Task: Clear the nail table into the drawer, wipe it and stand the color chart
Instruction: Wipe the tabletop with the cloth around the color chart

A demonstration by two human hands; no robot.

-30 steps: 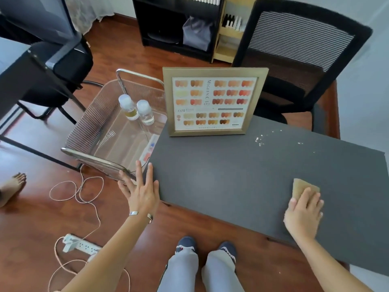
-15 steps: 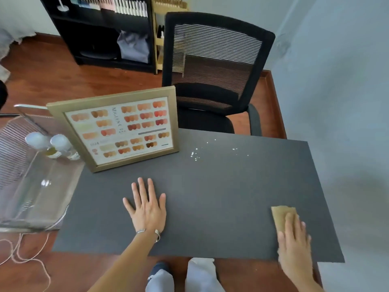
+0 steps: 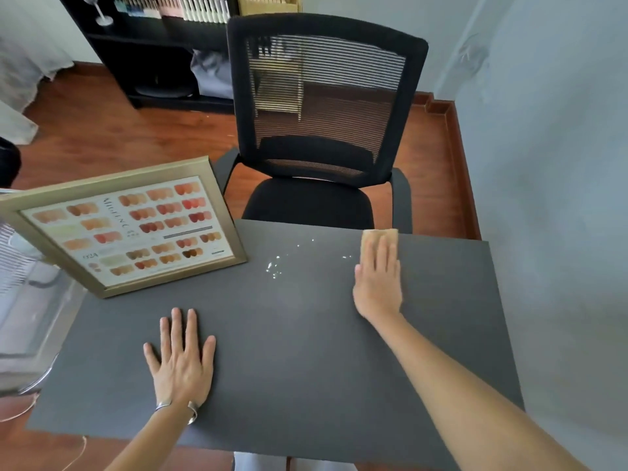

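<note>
The dark grey nail table [image 3: 292, 351] fills the middle of the view. A gold-framed color chart [image 3: 125, 229] stands tilted upright at its far left corner. My right hand [image 3: 378, 283] lies flat on a tan cloth [image 3: 379, 236] near the table's far edge, pressing it down. White crumbs [image 3: 273, 268] are scattered just left of the cloth. My left hand [image 3: 181, 360] rests palm down on the near left of the tabletop, fingers spread, holding nothing.
A black mesh office chair [image 3: 323, 130] stands right behind the table. A clear drawer cart [image 3: 27, 317] sits at the table's left edge. A black shelf unit [image 3: 163, 56] is at the back. A grey wall [image 3: 560, 198] borders the right side.
My right hand has slid the cloth from the near right corner up to the far edge, beside the crumbs. My left hand moved from the table's left edge onto the tabletop.
</note>
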